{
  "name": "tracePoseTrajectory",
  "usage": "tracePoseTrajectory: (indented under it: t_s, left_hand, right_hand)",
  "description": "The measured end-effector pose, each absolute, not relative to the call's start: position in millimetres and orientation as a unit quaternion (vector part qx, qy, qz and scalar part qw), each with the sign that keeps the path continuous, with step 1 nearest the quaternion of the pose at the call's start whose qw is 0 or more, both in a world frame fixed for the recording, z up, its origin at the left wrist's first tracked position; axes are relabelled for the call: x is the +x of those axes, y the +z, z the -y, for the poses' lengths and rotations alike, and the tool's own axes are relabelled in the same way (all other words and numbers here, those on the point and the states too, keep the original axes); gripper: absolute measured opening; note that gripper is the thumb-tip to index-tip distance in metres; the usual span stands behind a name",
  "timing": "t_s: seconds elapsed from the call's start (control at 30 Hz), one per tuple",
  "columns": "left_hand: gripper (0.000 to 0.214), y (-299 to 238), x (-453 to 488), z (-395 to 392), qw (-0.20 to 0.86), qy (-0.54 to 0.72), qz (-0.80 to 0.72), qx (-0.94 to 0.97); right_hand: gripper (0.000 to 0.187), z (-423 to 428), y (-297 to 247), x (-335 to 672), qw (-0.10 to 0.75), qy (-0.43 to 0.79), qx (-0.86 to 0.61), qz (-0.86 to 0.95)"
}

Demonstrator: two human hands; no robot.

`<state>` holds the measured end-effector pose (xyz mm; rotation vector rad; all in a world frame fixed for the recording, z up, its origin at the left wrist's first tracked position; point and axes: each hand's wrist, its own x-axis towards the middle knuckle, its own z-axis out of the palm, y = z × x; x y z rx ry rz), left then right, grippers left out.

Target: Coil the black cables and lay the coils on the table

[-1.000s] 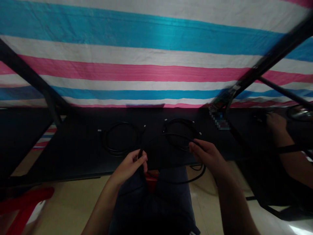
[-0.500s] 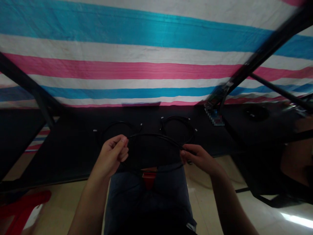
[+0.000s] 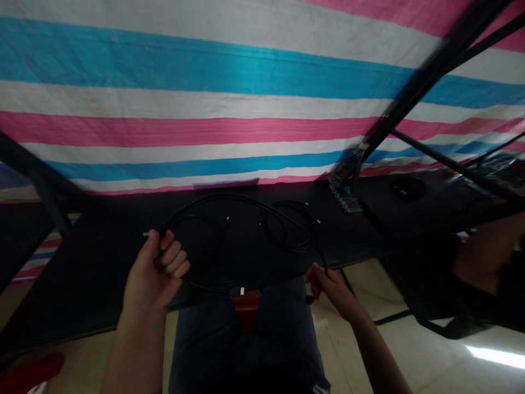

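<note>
A thin black cable (image 3: 229, 196) arcs over the dark table between my hands. My left hand (image 3: 162, 271) is closed around it at the left, with the thumb up. From under this hand a length runs right to a white-tipped end near the front edge. My right hand (image 3: 330, 287) pinches the other side of the cable, lower and just past the table's front edge. Behind the arc lies one coiled black cable (image 3: 297, 250) with pale connector ends. Another dark cable (image 3: 225, 235) with a white tip rests nearer my left hand; its outline is hard to make out.
A striped sheet (image 3: 205, 131) hangs behind the black table (image 3: 110, 262). Dark metal bars (image 3: 410, 87) slant down at both sides. A small package (image 3: 348, 200) and a dark coil (image 3: 410, 187) lie right. Another person's arm (image 3: 476, 246) is at the far right, a red stool (image 3: 246, 312) below.
My hands have moved apart, the left one leftward and the right one lower. The cable between them now spreads in a wider, higher arc. The whole view has shifted slightly.
</note>
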<state>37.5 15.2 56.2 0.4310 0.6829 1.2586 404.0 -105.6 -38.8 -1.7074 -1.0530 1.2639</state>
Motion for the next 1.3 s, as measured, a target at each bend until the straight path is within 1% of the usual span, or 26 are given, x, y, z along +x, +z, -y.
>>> tracePoseTrajectory:
  t_s: [0.1, 0.17, 0.23, 0.37, 0.5, 0.57, 0.67, 0.77, 0.87, 1.0, 1.07, 1.2, 1.3]
  left_hand:
    - [0.041, 52, 55, -12, 0.748, 0.576, -0.295, 0.149]
    - [0.042, 48, 70, -8, 0.762, 0.571, -0.283, 0.115]
    - [0.044, 43, 84, -4, 0.774, 0.566, -0.272, 0.081]
    - [0.044, 31, 106, 5, 0.787, 0.561, -0.255, 0.022]
    - [0.045, 21, 124, 14, 0.793, 0.550, -0.259, -0.034]
    - [0.046, 16, 132, 18, 0.789, 0.548, -0.272, -0.055]
    - [0.045, 9, 144, 22, 0.764, 0.565, -0.303, -0.066]
    - [0.043, 2, 157, 25, 0.738, 0.581, -0.335, -0.070]
    - [0.033, -7, 175, 31, 0.707, 0.576, -0.406, -0.066]
    - [0.017, -19, 201, 46, 0.665, 0.566, -0.487, -0.026]
    - [0.022, -23, 211, 50, 0.664, 0.573, -0.481, 0.001]
    - [0.040, -29, 223, 48, 0.664, 0.602, -0.441, 0.051]
    - [0.039, -31, 230, 44, 0.642, 0.606, -0.460, 0.092]
  right_hand:
    - [0.063, 102, -27, 374, 0.479, 0.559, -0.606, 0.299]
    - [0.062, 98, -18, 353, 0.526, 0.615, -0.534, 0.246]
    - [0.059, 94, -11, 336, 0.570, 0.644, -0.469, 0.199]
    - [0.050, 84, -5, 322, 0.645, 0.643, -0.397, 0.116]
    - [0.049, 75, -3, 318, 0.700, 0.578, -0.413, 0.073]
    - [0.052, 71, 2, 314, 0.712, 0.566, -0.411, 0.058]
    - [0.055, 69, 12, 311, 0.713, 0.586, -0.382, 0.054]
    - [0.052, 67, 17, 313, 0.712, 0.603, -0.350, 0.085]
    - [0.048, 65, 13, 323, 0.706, 0.613, -0.343, 0.088]
    - [0.046, 62, 6, 337, 0.715, 0.605, -0.347, 0.045]
    - [0.043, 63, 5, 340, 0.724, 0.599, -0.341, 0.037]
    - [0.040, 67, 8, 343, 0.732, 0.596, -0.326, 0.043]
    - [0.042, 67, 11, 345, 0.747, 0.581, -0.318, 0.047]
